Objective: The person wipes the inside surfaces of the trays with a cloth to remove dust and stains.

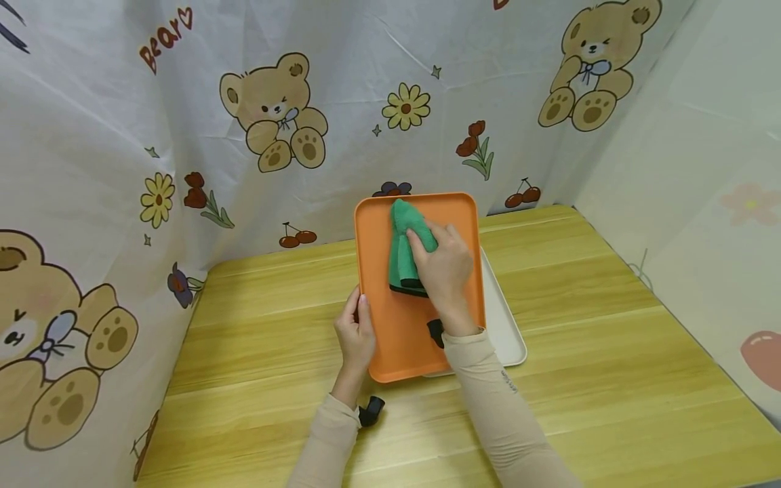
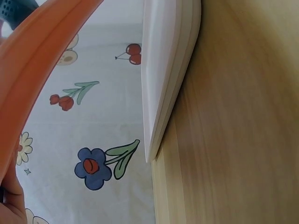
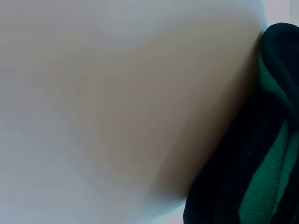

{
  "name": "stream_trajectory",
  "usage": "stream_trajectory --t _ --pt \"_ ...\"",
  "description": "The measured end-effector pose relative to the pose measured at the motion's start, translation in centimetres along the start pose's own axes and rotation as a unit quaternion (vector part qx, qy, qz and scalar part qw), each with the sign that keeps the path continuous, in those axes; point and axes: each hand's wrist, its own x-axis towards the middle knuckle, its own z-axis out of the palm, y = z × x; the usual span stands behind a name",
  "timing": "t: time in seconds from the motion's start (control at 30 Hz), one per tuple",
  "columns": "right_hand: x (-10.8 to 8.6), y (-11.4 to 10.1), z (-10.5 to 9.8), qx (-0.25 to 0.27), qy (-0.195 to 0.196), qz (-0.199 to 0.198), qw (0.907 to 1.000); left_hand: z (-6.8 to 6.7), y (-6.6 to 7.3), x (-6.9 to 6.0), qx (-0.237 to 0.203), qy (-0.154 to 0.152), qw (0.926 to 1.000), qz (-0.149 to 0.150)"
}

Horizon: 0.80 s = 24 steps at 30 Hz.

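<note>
An orange tray (image 1: 396, 339) is held tilted up off the table by the left hand (image 1: 356, 335), whose thumb lies over its left rim. The right hand (image 1: 447, 268) pinches a folded green cloth (image 1: 403, 254) with dark edging against the tray's inner face. In the left wrist view the orange tray (image 2: 28, 70) rises at the left, with part of the left hand (image 2: 13, 200) at its edge. The right wrist view shows the cloth (image 3: 266, 186) at the right; a pale blurred surface fills the rest.
Behind and below the orange tray, white trays (image 2: 175, 70) lie stacked on the wooden table (image 1: 262, 352); the head view shows their right part (image 1: 509, 332). A bear-patterned sheet (image 1: 348, 135) hangs behind and at the left. A pale wall (image 1: 702, 224) stands at the right.
</note>
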Motion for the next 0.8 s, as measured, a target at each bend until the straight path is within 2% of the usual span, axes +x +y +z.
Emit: stream_trajectory --t 0.27,0.5,0.73,0.8 --pt "0.8 1.9 -0.7 -0.019 0.025 0.054 0.9981 0.0 -0.1 0.1 -0.006 0.004 1.0 0.004" --pt "1.6 3.9 -1.5 -0.013 0.042 0.088 0.9952 -0.2 0.3 0.3 0.003 0.017 0.9997 -0.016" --pt "1.6 4.5 -1.6 -0.012 0.05 0.094 0.9942 -0.6 3.2 1.0 -0.004 0.006 1.0 0.003" --pt "1.6 4.4 -1.5 -0.011 0.053 0.093 0.9942 -0.7 3.6 1.1 -0.008 0.002 0.9999 0.007"
